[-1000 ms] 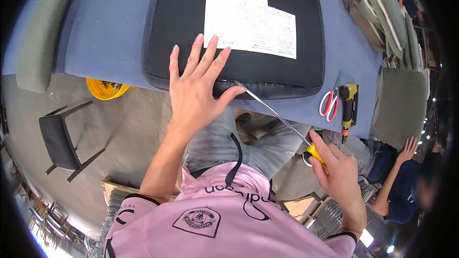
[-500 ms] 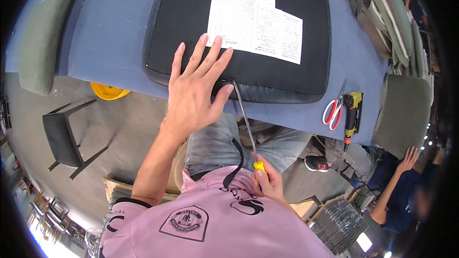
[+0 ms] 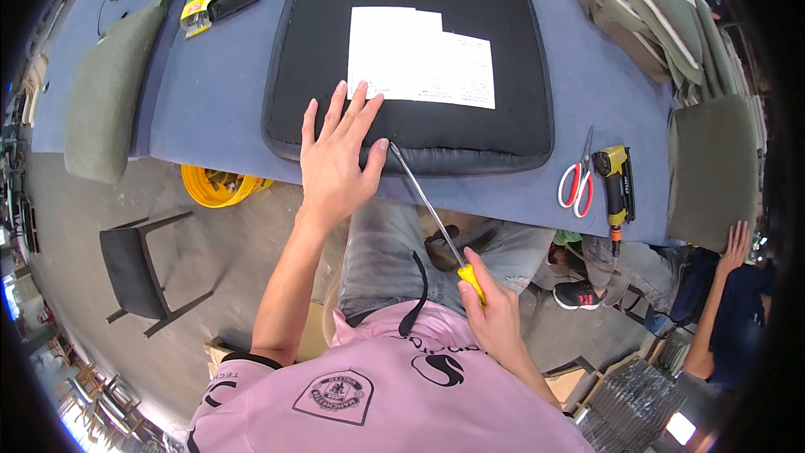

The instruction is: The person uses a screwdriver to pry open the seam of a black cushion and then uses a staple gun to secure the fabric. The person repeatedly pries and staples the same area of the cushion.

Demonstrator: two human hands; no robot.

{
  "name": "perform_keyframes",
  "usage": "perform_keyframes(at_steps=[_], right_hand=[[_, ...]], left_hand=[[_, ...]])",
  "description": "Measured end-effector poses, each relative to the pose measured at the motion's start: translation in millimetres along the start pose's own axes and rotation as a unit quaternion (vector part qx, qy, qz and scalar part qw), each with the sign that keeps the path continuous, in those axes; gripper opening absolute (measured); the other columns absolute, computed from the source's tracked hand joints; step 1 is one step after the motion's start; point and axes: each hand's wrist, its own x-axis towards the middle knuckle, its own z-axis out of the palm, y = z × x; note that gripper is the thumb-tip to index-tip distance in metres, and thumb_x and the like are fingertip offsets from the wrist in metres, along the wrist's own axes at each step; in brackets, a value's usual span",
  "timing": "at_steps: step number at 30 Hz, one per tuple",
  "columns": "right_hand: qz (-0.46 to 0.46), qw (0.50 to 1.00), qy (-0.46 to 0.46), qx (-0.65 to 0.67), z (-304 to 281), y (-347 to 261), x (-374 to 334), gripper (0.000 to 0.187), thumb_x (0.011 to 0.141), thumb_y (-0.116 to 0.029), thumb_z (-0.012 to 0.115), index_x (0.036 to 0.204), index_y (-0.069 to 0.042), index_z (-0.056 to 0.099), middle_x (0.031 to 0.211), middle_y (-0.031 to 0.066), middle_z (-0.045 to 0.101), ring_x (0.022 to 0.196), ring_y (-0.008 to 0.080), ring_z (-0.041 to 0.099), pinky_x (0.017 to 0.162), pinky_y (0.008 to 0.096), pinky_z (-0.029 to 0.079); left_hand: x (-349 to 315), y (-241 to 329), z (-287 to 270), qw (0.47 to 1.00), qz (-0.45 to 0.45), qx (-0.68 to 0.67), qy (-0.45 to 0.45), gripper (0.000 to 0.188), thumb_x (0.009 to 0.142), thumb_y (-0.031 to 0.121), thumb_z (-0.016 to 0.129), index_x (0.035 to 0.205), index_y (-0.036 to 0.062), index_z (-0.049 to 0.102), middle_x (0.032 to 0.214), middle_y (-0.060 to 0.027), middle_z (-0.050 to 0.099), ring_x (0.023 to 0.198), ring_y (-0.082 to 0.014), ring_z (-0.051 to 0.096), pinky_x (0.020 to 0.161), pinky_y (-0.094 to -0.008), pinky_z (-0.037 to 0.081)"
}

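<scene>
A black padded seat cushion (image 3: 507,130) lies underside up on the blue-covered table, with white printed paper sheets (image 3: 402,54) on its middle. My left hand (image 3: 338,159) rests flat on the cushion's near edge, fingers spread, its fingertips by the lower edge of the sheets. In my right hand (image 3: 496,310) is a long screwdriver (image 3: 426,201), gripped by its yellow handle. Its metal shaft slants up and left, and the tip meets the cushion's near edge just beside my left thumb. Whether the tip goes into the cover, I cannot tell.
Right of the cushion lie red-and-white-handled scissors (image 3: 576,189) and a yellow-and-black staple gun (image 3: 618,189). Grey-green pads (image 3: 713,172) are stacked beyond, where another person's hand (image 3: 736,247) rests. A grey-green pad (image 3: 117,88) and a yellow bucket (image 3: 214,189) are at left.
My right hand has risen a little toward the table with the screwdriver, whose tip stays at the cushion's near edge. My left hand keeps its place on the cushion. The whole view has shifted.
</scene>
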Motion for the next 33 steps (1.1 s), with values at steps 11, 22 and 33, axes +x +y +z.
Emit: perform_keyframes(at_steps=[11,22,33], right_hand=[[-0.017,1.000,0.011,-0.002,4,23,-2,0.051,0.113,-0.021,0.075,0.161,-0.007,0.068,0.112,0.0248,0.085,0.092,0.0472,0.082,0.080,0.0511,0.063],[-0.052,0.997,0.043,-0.043,1,11,0,0.054,0.112,-0.020,0.076,0.164,-0.007,0.065,0.110,0.0260,0.084,0.089,0.0477,0.082,0.078,0.0537,0.064],[0.201,0.552,-0.380,0.714,39,94,24,0.060,0.127,-0.053,0.050,0.165,-0.007,0.055,0.077,0.0023,0.056,0.045,0.0127,0.049,0.040,0.0293,0.036]], left_hand=[[1,6,-1,1.000,-0.016,0.023,-0.006,0.065,0.104,0.023,0.071,0.169,0.0173,0.065,0.183,-0.0103,0.056,0.176,-0.0358,0.041,0.145,-0.0614,0.019],[1,6,1,1.000,-0.012,0.024,0.001,0.066,0.103,0.024,0.071,0.169,0.0176,0.066,0.182,-0.0102,0.057,0.175,-0.0354,0.042,0.145,-0.0610,0.019],[0,1,-6,1.000,-0.007,-0.003,-0.017,0.059,0.108,0.036,0.079,0.163,0.0170,0.071,0.182,-0.0114,0.057,0.176,-0.0345,0.042,0.145,-0.0596,0.018]])
